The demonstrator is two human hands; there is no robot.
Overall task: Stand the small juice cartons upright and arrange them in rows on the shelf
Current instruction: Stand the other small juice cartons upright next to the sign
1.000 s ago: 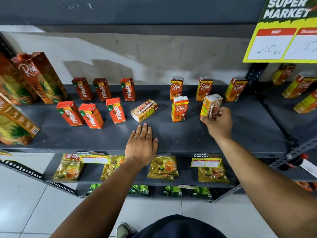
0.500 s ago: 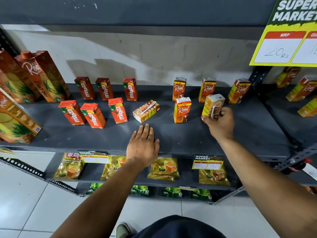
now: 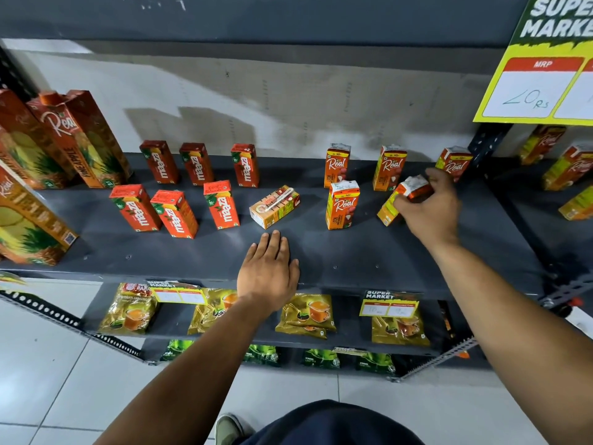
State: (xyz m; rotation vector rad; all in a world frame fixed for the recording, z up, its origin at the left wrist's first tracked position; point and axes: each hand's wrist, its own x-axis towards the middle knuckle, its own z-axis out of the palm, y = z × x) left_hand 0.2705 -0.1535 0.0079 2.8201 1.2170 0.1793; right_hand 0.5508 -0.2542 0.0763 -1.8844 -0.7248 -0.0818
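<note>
Head view: the right hand (image 3: 428, 207) clasps a tilted small Real carton (image 3: 405, 197) at 2 o'clock on the grey metal shelf (image 3: 353, 252). The left hand (image 3: 269, 271) lies flat and empty, fingers together, near the front edge. At 12 o'clock one carton lies on its side (image 3: 274, 206). These waxy paperboard boxes look light, stiff and crushable; pinching the narrow sides seems best.
</note>
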